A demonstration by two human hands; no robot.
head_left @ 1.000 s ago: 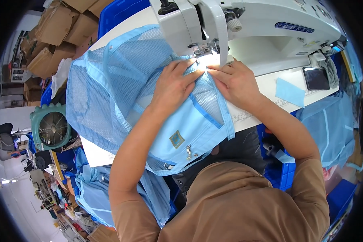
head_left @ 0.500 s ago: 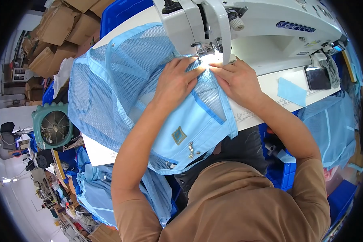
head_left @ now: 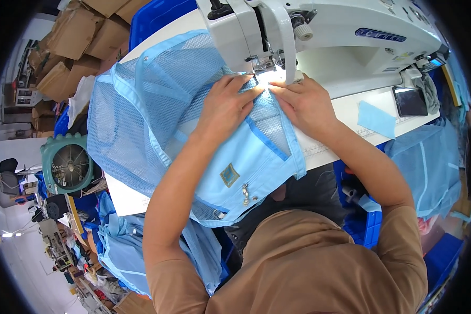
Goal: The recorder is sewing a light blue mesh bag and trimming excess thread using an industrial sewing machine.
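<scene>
Light blue mesh fabric (head_left: 123, 123), sewn with solid panels and bands, lies over the white table and hangs off its front edge. It bears a square patch (head_left: 229, 175) and a small metal clasp (head_left: 245, 194). My left hand (head_left: 226, 104) pinches the cloth just left of the sewing machine's presser foot (head_left: 264, 66). Right of the foot, my right hand (head_left: 306, 104) has its fingers closed on the fabric's edge. Both sets of fingertips nearly meet under the bright lamp, whose glare hides the needle point.
The white sewing machine (head_left: 345, 31) spans the far side. On the right of the table lie a loose light blue cloth piece (head_left: 377, 119) and a black phone (head_left: 409, 101). Blue bins (head_left: 154, 21), cardboard boxes (head_left: 70, 34) and a green fan (head_left: 69, 163) stand around.
The view has shifted very slightly. Both hands keep their hold near the presser foot, and the fabric lies almost the same.
</scene>
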